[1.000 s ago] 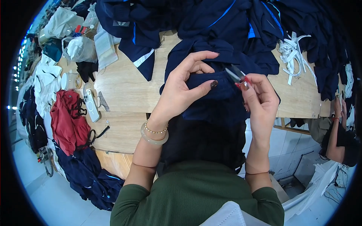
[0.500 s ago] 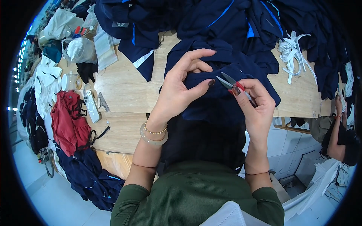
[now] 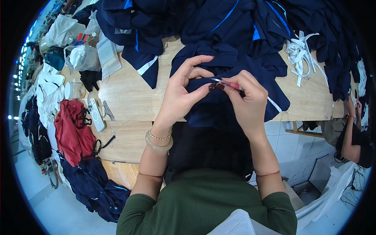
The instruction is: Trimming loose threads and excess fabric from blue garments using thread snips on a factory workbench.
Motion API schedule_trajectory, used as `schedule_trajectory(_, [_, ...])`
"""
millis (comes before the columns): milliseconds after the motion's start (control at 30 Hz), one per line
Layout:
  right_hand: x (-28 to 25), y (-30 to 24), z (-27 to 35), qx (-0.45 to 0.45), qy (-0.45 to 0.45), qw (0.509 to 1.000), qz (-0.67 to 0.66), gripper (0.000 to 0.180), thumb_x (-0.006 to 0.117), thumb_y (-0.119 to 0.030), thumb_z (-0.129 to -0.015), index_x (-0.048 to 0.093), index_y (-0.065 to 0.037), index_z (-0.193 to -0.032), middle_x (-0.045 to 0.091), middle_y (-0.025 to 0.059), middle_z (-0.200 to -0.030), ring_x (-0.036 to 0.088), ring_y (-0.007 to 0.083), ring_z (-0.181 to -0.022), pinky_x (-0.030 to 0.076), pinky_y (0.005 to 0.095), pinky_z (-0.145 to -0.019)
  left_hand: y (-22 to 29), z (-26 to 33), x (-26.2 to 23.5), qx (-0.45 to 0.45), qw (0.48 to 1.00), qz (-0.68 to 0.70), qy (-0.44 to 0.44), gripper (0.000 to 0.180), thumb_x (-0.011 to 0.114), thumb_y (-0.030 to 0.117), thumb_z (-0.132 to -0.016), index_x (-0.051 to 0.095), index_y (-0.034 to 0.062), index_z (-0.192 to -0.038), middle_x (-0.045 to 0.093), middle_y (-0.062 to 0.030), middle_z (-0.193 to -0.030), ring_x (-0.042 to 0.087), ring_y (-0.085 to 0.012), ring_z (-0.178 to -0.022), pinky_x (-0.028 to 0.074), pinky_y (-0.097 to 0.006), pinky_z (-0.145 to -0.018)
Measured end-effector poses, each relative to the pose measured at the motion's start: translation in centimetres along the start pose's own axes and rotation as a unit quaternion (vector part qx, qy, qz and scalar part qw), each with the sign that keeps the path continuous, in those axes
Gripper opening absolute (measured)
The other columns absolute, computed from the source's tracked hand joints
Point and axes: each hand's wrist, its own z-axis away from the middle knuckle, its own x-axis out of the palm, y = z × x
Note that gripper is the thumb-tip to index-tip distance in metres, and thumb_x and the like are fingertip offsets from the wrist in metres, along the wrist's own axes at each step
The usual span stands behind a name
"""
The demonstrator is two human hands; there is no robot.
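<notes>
A dark navy garment (image 3: pixel 211 105) lies over the table edge in front of me, with a white stripe on its right part. My left hand (image 3: pixel 184 88) pinches a fold of it between thumb and fingers, the index finger stretched over the cloth. In my right hand (image 3: pixel 248 100) is a small pair of thread snips (image 3: pixel 233 85) with red on the handle. Its blade tips point left and meet the cloth beside my left thumb. Both hands are close together, and the snips' blades are partly hidden by fingers.
More navy garments (image 3: pixel 219 19) with blue stripes pile along the far side. White straps (image 3: pixel 300 55) lie at right on the wooden table (image 3: pixel 129 98). At left are a phone (image 3: pixel 96 113), a red bag (image 3: pixel 72 131) and plastic bags (image 3: pixel 82 58). Another person's arm (image 3: pixel 348 133) shows far right.
My right hand has moved left and turned, bringing the snips up against the cloth at my left thumb. My left thumb and fingers have shifted slightly left; the garment's right side now shows its white stripe.
</notes>
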Motion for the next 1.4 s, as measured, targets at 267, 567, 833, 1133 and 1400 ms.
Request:
schedule_trajectory(267, [-3.0, 0.2, -2.3, 0.209, -0.112, 0.946, -0.223, 0.015, 0.066, -0.007, -0.084, 0.066, 0.006, -0.091, 0.068, 0.0069, -0.083, 0.062, 0.0083, -0.079, 0.048, 0.0201, -0.071, -0.6, 0.1, -0.4, 0.004, 0.999, -0.048, -0.007, 0.043, 0.064, -0.003, -0.079, 0.052, -0.0010, -0.120, 0.061, -0.0069, -0.111, 0.059, -0.0107, -0.095, 0.042, -0.026, -0.092])
schedule_trajectory(567, [-2.6, -1.0, -4.9, 0.213, -0.195, 0.901, -0.325, 0.017, 0.066, -0.011, -0.086, 0.068, 0.003, -0.094, 0.067, 0.0025, -0.080, 0.055, 0.0034, -0.069, 0.042, 0.0174, -0.063, -0.1, -0.3, 0.0, 0.011, 0.999, -0.036, -0.017, 0.035, 0.063, -0.004, -0.079, 0.058, -0.0010, -0.113, 0.060, -0.0074, -0.114, 0.059, -0.0155, -0.093, 0.044, -0.026, -0.088])
schedule_trajectory(833, [-0.2, 0.5, -5.6, 0.274, -0.187, 0.868, -0.370, 0.015, 0.066, -0.016, -0.086, 0.069, -0.002, -0.090, 0.065, -0.0018, -0.074, 0.045, 0.0007, -0.059, 0.029, 0.0174, -0.052, 0.8, -0.8, 1.0, 0.143, 0.926, -0.328, 0.120, 0.020, 0.071, 0.000, -0.074, 0.067, 0.0013, -0.093, 0.061, -0.0060, -0.093, 0.056, -0.0190, -0.077, 0.045, -0.026, -0.068])
schedule_trajectory(1133, [-2.1, 0.9, -6.1, 0.123, -0.095, 0.935, -0.318, 0.023, 0.056, -0.022, -0.095, 0.064, 0.000, -0.101, 0.064, 0.0035, -0.099, 0.056, 0.0069, -0.092, 0.042, 0.0180, -0.076, -0.8, -0.7, 1.3, 0.090, 0.944, -0.249, 0.198, 0.004, 0.060, -0.003, -0.084, 0.063, -0.0020, -0.086, 0.064, -0.0072, -0.078, 0.060, -0.0128, -0.061, 0.045, -0.022, -0.053])
schedule_trajectory(1400, [-3.8, 2.5, -5.3, -0.094, -0.051, 0.988, 0.107, 0.018, 0.069, -0.015, -0.077, 0.071, -0.007, -0.093, 0.054, 0.0022, -0.077, 0.043, 0.0204, -0.080, 0.038, 0.0301, -0.074, -0.9, -0.7, 1.3, 0.066, 0.961, -0.185, 0.195, 0.007, 0.056, -0.003, -0.088, 0.062, -0.0028, -0.090, 0.066, -0.0085, -0.080, 0.064, -0.0125, -0.062, 0.048, -0.020, -0.053])
